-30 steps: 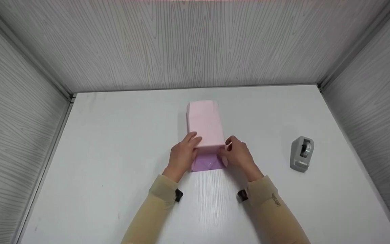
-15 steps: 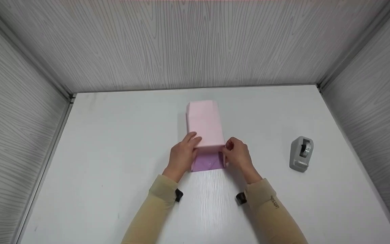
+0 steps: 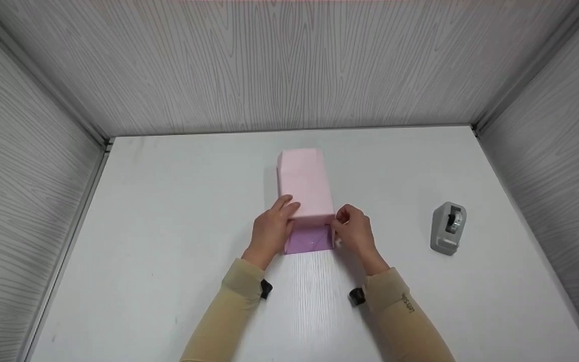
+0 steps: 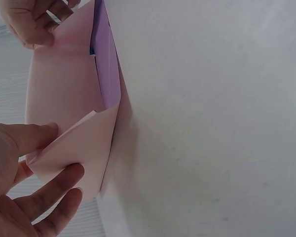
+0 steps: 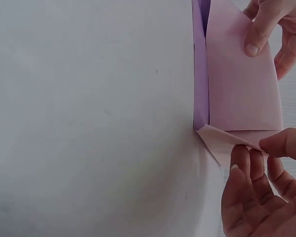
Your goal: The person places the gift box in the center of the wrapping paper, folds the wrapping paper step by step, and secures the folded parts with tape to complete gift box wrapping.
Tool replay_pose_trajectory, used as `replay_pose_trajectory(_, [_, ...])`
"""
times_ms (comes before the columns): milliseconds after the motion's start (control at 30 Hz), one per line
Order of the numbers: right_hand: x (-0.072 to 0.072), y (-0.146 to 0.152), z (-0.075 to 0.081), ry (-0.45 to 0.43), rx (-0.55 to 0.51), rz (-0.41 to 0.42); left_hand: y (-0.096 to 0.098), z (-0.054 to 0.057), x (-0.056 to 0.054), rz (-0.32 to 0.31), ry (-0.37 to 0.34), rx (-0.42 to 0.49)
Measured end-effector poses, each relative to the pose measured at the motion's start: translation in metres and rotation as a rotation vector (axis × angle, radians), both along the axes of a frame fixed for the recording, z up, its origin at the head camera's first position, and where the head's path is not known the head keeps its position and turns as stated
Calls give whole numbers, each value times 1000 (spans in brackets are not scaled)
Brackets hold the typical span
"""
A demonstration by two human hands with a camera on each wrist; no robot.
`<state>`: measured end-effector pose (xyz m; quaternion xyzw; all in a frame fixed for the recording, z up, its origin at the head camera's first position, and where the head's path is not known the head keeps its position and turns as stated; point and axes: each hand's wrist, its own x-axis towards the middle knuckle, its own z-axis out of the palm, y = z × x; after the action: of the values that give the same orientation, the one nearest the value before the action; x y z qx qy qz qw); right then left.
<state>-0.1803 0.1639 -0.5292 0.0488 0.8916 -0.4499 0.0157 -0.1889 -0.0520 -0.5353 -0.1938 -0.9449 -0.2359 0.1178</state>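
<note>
A long box-shaped package wrapped in pink paper [image 3: 305, 183] lies on the table, its near end toward me. The paper's purple inner side [image 3: 309, 240] shows on a flap spread out at that end. At the near left corner my left hand [image 3: 269, 229] grips the package, thumb on the end face and fingers along the side, as the left wrist view shows. My right hand [image 3: 356, 232] pinches the folded paper edge [image 5: 232, 138] at the near right corner between thumb and fingers. Whatever is inside the paper is mostly hidden.
A grey tape dispenser [image 3: 448, 229] with a roll of tape stands to the right on the white table [image 3: 169, 211]. Grey wood-grain panels [image 3: 289, 65] enclose the table at the back and both sides.
My right hand has shifted slightly right and toward me, its fingers drawn back from the end face to the right corner fold. The left hand and package stay put.
</note>
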Motion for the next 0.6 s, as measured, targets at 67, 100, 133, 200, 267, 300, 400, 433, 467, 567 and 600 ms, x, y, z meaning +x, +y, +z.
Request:
replay_pose_trajectory(67, [0,-1,0,5,22,-15,0,0,0,-6,1,8])
replay_pose_trajectory(100, [1,-2,0,5,32,-22,0,0,1,-8,5,11])
replay_pose_trajectory(133, [1,-2,0,4,45,-30,0,0,1,-9,7,12])
replay_pose_trajectory(200, [2,-3,1,0,67,-45,0,0,1,-10,10,14])
replay_pose_trajectory(267, [3,-4,1,-3,82,-58,0,1,1,-4,12,7])
replay_pose_trajectory(300, [3,-5,1,-2,86,-62,0,0,1,-1,11,5])
replay_pose_trajectory(400, [3,-5,0,8,96,-63,0,0,1,2,9,1])
replay_pose_trajectory(433, [2,-5,0,8,94,-61,0,1,1,2,7,2])
replay_pose_trajectory(467, [2,-5,-1,7,93,-59,0,1,1,1,7,2])
replay_pose_trajectory(567, [3,-4,-1,-6,77,-50,0,1,1,0,12,4])
replay_pose_trajectory(600, [4,-3,-1,-10,70,-50,0,1,1,0,15,5])
